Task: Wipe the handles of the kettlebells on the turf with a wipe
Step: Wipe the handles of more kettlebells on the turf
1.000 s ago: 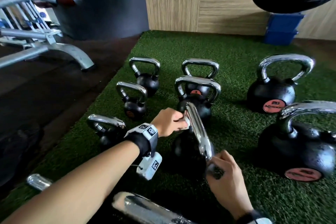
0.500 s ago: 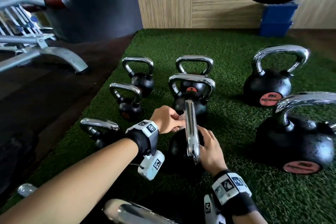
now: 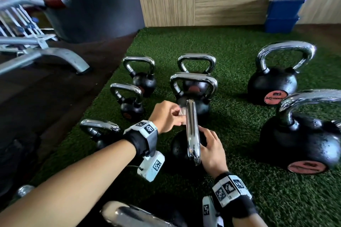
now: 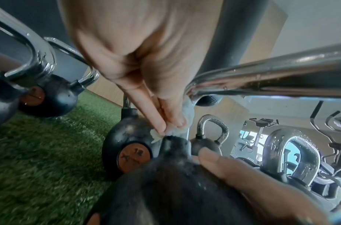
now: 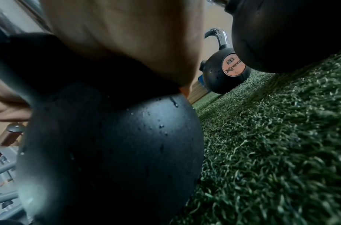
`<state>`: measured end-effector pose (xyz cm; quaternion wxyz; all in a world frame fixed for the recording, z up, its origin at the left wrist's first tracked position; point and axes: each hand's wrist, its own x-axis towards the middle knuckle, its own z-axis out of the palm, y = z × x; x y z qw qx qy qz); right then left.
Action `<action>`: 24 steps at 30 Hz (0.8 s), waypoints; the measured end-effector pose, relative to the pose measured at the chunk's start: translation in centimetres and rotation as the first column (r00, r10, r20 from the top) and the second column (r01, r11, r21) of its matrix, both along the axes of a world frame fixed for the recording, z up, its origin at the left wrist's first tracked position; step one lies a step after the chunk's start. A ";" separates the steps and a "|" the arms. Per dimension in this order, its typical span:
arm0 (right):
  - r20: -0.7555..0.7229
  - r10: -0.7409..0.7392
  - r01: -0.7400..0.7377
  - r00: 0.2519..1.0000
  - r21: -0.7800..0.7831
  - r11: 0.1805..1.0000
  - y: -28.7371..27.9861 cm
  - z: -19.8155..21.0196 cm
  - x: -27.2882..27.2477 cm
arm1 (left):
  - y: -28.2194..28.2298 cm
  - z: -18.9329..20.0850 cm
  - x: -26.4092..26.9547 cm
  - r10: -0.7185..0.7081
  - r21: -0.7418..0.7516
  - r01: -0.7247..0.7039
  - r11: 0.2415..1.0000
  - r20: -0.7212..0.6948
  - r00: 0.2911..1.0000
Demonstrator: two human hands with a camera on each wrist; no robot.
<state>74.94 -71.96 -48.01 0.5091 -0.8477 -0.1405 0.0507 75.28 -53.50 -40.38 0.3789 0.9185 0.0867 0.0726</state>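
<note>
On the green turf [image 3: 239,180], the nearest black kettlebell [image 3: 178,150] has its chrome handle [image 3: 192,134] running lengthwise away from me. My left hand [image 3: 169,116] pinches a small white wipe [image 3: 181,112] against the far end of that handle. In the left wrist view the fingertips [image 4: 161,129] press the wipe [image 4: 177,132] round the handle's far leg, just above the ball. My right hand [image 3: 212,145] rests on the ball to the right of the handle, fingers laid over it. The right wrist view shows the palm [image 5: 127,45] on the wet black ball [image 5: 117,152].
Several more kettlebells stand around: small ones at left [image 3: 129,97], a medium one [image 3: 193,86] just behind, and two big ones at right [image 3: 273,83] [image 3: 302,138]. Another chrome handle [image 3: 129,215] lies nearest me. A bench frame [image 3: 46,55] stands on the dark floor at left, a blue box [image 3: 282,14] by the wall.
My right hand has left the handle's near end and settled on the ball beside it. The handle has swung to point straight away. The left hand keeps the wipe at the far end.
</note>
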 end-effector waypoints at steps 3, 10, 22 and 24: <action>0.005 -0.003 0.003 1.000 0.008 1.000 0.0 -0.2 0.0 | 0.4 1.4 0.3 0.042 -0.001 -0.042 0.999 0.132 0.990; 0.015 0.006 -0.006 1.000 -0.010 1.000 -0.2 -0.4 0.0 | 1.2 0.4 -0.8 -0.066 -0.118 0.088 0.989 0.181 0.981; 0.023 0.018 -0.018 1.000 0.020 1.000 -0.3 -0.5 0.1 | 1.6 2.6 -2.3 -0.175 -0.555 0.137 0.821 -0.015 0.984; 0.024 0.011 -0.011 1.000 0.026 1.000 -0.2 -0.4 0.1 | 1.4 3.0 -2.6 -0.193 -0.543 0.141 0.828 -0.039 0.980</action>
